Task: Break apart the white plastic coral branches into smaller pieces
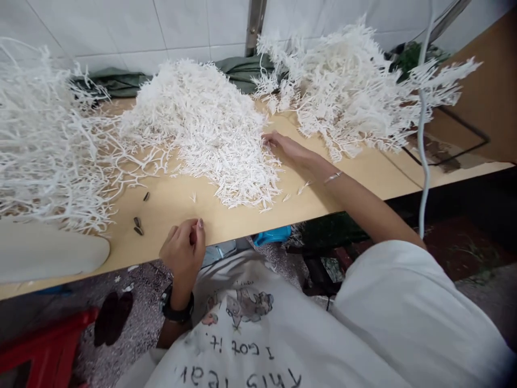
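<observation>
My right hand (280, 144) reaches to the right edge of a heap of small white branched plastic sprigs (214, 124). Its fingertips are drawn together against the heap, and whatever they pinch is hidden among the white pieces. At the table's front edge rests my left hand (184, 247), its fingers curled in a loose fist with nothing visible in them. A single small sprig (193, 198) lies on the table (169, 202) just beyond that hand. A few more loose bits (304, 187) lie below my right forearm.
Larger white branching pieces are piled at the left (44, 145) and back right (343, 86). Dark seed-like bits (138, 226) lie left of my left hand. A pale cable (422, 124) hangs at the right, near a cardboard box (480, 91). A red stool (48, 345) stands below.
</observation>
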A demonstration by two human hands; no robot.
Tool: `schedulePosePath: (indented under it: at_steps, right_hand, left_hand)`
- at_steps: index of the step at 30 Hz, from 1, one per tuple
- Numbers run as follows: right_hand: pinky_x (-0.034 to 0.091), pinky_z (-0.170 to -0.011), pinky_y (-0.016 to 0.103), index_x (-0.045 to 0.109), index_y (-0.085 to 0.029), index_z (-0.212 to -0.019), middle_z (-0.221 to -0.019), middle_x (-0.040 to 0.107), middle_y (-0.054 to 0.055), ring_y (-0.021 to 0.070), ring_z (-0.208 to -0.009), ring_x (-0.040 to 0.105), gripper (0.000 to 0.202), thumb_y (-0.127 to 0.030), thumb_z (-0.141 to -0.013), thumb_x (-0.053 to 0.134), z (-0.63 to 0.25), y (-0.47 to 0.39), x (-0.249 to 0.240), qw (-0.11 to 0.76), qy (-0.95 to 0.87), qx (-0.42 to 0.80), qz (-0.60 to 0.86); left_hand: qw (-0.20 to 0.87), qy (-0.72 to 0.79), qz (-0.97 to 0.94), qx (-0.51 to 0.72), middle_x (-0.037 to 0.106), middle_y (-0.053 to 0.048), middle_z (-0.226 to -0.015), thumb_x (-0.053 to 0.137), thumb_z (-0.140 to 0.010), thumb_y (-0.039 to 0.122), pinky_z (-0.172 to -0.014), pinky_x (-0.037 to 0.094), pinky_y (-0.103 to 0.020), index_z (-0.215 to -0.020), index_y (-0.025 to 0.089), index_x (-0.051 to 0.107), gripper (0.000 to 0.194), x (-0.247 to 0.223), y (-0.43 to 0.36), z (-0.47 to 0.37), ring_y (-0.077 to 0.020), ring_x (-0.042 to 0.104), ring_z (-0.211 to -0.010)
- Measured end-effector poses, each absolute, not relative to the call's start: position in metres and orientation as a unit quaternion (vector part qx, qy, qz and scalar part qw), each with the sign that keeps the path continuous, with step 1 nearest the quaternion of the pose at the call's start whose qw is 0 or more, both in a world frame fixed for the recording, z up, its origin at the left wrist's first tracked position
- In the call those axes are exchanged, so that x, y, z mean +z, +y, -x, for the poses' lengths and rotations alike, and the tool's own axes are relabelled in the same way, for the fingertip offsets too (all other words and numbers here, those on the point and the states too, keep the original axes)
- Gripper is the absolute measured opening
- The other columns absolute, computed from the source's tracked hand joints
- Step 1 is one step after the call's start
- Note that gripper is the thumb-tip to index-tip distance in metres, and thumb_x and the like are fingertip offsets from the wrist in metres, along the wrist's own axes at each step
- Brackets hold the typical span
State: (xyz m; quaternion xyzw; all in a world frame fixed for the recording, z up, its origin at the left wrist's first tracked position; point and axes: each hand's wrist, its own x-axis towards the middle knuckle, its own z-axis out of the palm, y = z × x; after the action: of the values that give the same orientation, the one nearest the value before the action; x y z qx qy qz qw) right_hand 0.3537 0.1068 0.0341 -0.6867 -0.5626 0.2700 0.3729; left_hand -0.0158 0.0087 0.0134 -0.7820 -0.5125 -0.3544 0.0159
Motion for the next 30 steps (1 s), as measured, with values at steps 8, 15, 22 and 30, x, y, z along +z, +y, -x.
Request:
schedulePosePath:
  at_steps: [8,15,22,30]
  right_hand:
    - [0.031,-0.113,0.047,0.042,-0.015,-0.138,-0.144,0.045,0.015,0.0261,-0.134,0.043,0.087,-0.07,-0.085,-0.001,-0.35,-0.02,0.023,0.445,-0.444,0.14,0.765]
    - [0.009,-0.121,0.044,0.038,-0.017,-0.143,-0.155,0.025,0.009,0.0251,-0.147,0.016,0.093,-0.081,-0.078,0.02,-0.301,0.007,0.017,0.303,-0.537,0.158,0.771]
    - [0.038,-0.109,0.036,0.045,-0.018,-0.135,-0.139,0.051,0.01,0.0207,-0.129,0.047,0.084,-0.073,-0.084,0.006,-0.264,0.057,0.028,0.376,-0.544,0.117,0.741]
    - [0.017,-0.107,0.062,0.059,0.002,-0.117,-0.127,0.048,0.038,0.0422,-0.132,0.036,0.071,-0.057,-0.084,0.04,-0.381,0.021,0.033,0.246,-0.37,-0.065,0.893]
  left_hand:
    - [0.025,-0.492,0.798,-0.348,0.051,0.002,-0.053,0.049,-0.092,0.036,-0.058,0.031,-0.026,-0.085,0.02,0.064,0.023,0.013,0.014,0.017,-0.0159,0.051,-0.062]
    - [0.042,-0.513,0.786,-0.342,0.052,0.001,-0.055,0.051,-0.092,0.035,-0.057,0.028,-0.025,-0.083,0.02,0.063,0.021,0.015,0.013,0.013,-0.0156,0.052,-0.063]
    - [0.02,-0.519,0.793,-0.318,0.058,0.0,-0.06,0.048,-0.093,0.034,-0.058,0.03,-0.027,-0.088,0.02,0.063,0.022,0.02,0.009,0.013,-0.0177,0.055,-0.067]
    - [0.009,-0.493,0.801,-0.341,0.058,0.0,-0.059,0.049,-0.093,0.033,-0.061,0.035,-0.027,-0.086,0.02,0.064,0.021,0.015,0.008,0.019,-0.0167,0.057,-0.067]
